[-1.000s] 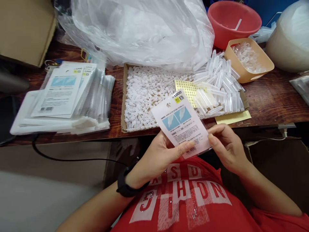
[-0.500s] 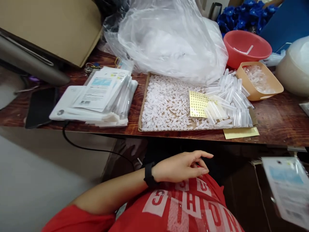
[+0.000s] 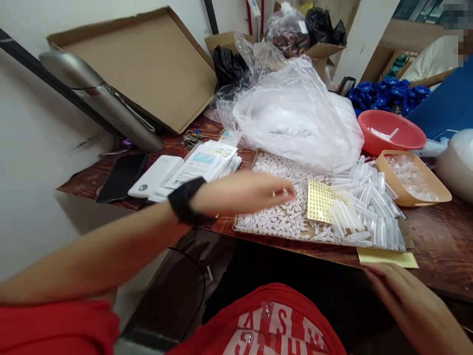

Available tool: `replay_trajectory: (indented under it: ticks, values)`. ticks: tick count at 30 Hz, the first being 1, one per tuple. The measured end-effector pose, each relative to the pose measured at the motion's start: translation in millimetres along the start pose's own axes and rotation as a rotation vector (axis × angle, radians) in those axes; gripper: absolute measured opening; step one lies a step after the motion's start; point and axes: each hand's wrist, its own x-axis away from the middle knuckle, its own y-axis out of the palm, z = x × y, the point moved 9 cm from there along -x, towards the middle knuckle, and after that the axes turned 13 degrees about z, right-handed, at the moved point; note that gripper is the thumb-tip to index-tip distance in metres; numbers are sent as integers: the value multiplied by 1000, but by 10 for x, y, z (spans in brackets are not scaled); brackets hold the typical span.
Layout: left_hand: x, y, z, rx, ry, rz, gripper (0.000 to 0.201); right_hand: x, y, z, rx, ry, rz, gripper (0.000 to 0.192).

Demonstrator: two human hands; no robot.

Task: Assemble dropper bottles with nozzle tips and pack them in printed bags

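Note:
My left hand (image 3: 247, 192), a black band at its wrist, is over the left part of a shallow cardboard tray (image 3: 254, 230). Small white plastic pieces (image 3: 273, 222) cover that part of the tray. Its fingers curl towards the thumb, but motion blur hides whether anything is between them. A yellow sticker sheet (image 3: 320, 201) and many clear plastic tubes (image 3: 380, 202) occupy the right side of the tray. My right hand (image 3: 402, 296) is at the table's front edge with fingers stretched out, close to a second yellow sheet (image 3: 388, 257); no held object shows.
Printed packets (image 3: 199, 162), a white flat device (image 3: 155, 175) and a dark phone (image 3: 121, 177) lie at left. Behind the tray is a large clear bag (image 3: 295, 118). A red bowl (image 3: 391, 130) and an orange bowl (image 3: 414, 177) stand right. A flask (image 3: 107, 103) leans at far left.
My left hand has gone from in front of my shirt up over the tray. My right hand has come into view. The packet at lower right is out of view; the camera has tilted up.

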Motion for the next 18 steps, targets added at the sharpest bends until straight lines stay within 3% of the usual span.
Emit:
replay_trajectory:
  ticks: [3, 5, 8, 11, 18]
  values:
    - [-619, -497, -509, -183, -127, 234, 41, -586, 607, -529, -8, -252, -99, 24]
    - [-1042, -601, -766, -260, -178, 314, 41, -894, 1005, -769, 17, -349, -165, 21]
    - [-1614, -466, -970, -305, -183, 306, 32, -1212, 1466, -923, 40, -393, -222, 36]
    - [-2021, -248, -1078, -336, -204, 277, 40, -1369, 1716, -941, 56, -388, -253, 36]
    - [-2450, 120, -1225, -340, -236, 174, 43, -1423, 1801, -929, 24, -385, -321, 31]
